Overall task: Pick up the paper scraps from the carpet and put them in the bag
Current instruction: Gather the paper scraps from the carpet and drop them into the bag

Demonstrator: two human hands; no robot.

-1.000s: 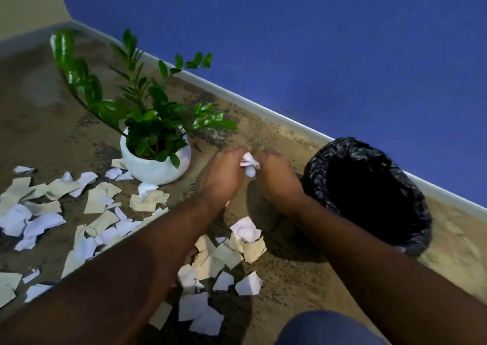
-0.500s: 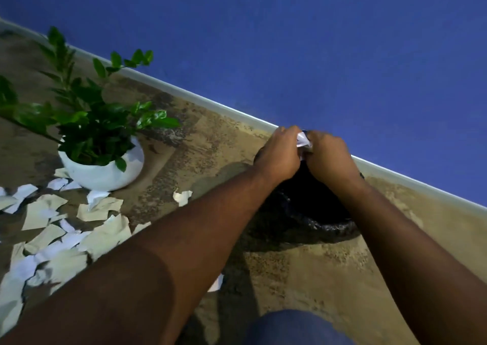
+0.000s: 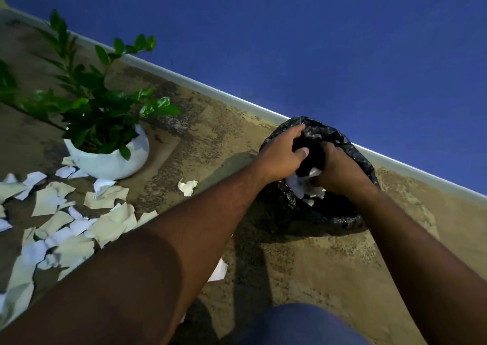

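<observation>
- No text, label, brand, number or sign could be read anywhere in the view.
</observation>
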